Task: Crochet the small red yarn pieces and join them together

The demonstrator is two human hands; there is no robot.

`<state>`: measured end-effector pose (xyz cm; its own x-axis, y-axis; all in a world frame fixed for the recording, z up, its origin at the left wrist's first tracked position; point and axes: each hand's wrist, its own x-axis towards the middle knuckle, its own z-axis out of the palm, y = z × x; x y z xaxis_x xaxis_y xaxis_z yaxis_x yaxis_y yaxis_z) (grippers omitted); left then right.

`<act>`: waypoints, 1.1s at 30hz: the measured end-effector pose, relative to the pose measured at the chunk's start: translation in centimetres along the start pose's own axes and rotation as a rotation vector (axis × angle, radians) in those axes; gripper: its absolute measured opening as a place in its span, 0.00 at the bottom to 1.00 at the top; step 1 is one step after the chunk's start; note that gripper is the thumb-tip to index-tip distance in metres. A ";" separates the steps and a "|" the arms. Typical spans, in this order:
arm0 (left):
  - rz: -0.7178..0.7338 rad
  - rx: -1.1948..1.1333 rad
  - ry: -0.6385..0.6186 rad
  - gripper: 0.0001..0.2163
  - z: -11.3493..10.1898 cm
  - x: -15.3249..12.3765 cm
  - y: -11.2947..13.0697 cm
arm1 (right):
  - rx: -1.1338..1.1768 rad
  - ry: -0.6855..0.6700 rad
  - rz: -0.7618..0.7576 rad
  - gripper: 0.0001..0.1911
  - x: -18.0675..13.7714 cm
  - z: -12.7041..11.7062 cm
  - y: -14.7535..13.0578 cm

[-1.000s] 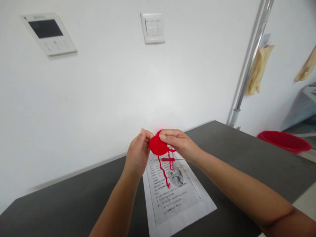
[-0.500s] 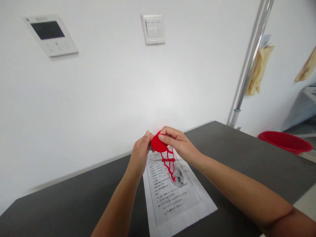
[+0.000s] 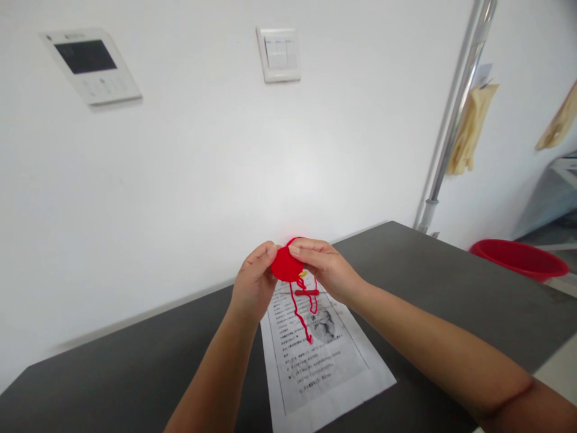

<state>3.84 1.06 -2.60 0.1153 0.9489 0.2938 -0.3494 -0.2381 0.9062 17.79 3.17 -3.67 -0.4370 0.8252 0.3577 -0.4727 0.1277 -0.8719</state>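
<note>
A small round red crochet piece (image 3: 285, 266) is pinched between both hands above the dark table (image 3: 135, 367). My left hand (image 3: 252, 285) grips its left edge with curled fingers. My right hand (image 3: 327, 267) holds its top and right side, fingers pressed together. Red yarn strands (image 3: 301, 313) dangle from the piece down over a printed sheet of paper (image 3: 315, 355) lying on the table. A short red hook or stick (image 3: 307, 292) hangs crosswise in the yarn. A bit of yellow shows under the piece.
A white wall rises right behind the table, with a light switch (image 3: 278, 53) and a control panel (image 3: 89, 65). A metal pole (image 3: 455, 114) stands at the right, yellow gloves (image 3: 471, 129) hanging near it. A red basin (image 3: 518, 258) sits beyond the table's right edge.
The left hand's fingers have closed further around the red piece. The dangling yarn has swung slightly; the hands stay in about the same place.
</note>
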 end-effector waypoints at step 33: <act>-0.008 0.041 -0.010 0.17 -0.4 0.1 -0.4 | -0.138 -0.088 -0.061 0.23 -0.1 -0.1 0.1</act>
<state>3.64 1.35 -3.01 0.1277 0.9487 0.2891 -0.3097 -0.2388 0.9204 17.88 3.12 -3.81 -0.4784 0.7633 0.4341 -0.3938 0.2553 -0.8830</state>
